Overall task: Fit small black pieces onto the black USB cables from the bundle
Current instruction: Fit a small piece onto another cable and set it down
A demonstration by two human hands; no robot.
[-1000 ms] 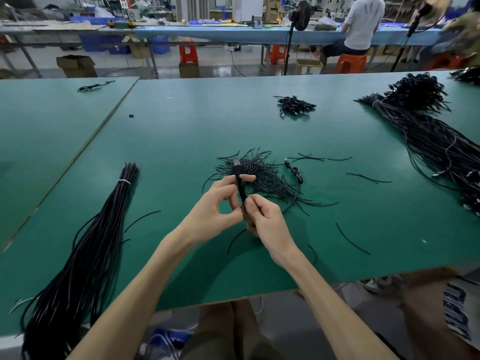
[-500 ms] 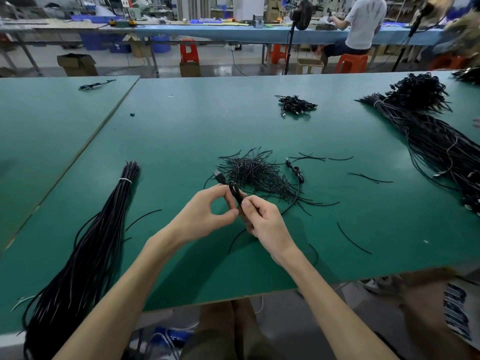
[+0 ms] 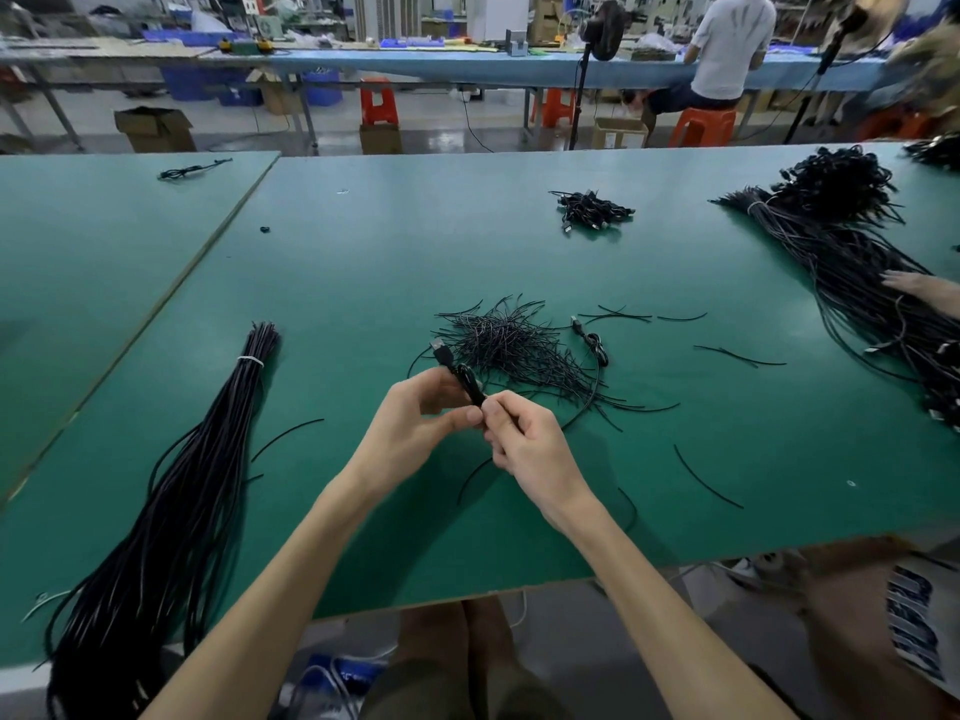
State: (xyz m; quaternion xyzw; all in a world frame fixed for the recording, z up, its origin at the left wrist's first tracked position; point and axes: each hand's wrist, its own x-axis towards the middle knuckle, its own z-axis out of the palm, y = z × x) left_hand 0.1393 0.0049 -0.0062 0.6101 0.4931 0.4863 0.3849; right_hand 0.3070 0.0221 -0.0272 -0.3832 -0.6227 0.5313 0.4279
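Green worktable [image 3: 363,262], workshop behind. Left hand [image 3: 415,423] and right hand [image 3: 524,444] both pinch coiled USB cable [image 3: 465,379]; tie pile [image 3: 509,345] just beyond.

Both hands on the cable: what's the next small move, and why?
Likely a small twist by the right hand to close the piece round the cable. The left hand pinches the folded cable steady, plug up-left; right fingertips pinch its near end. The piece itself is hidden, so this is a guess.
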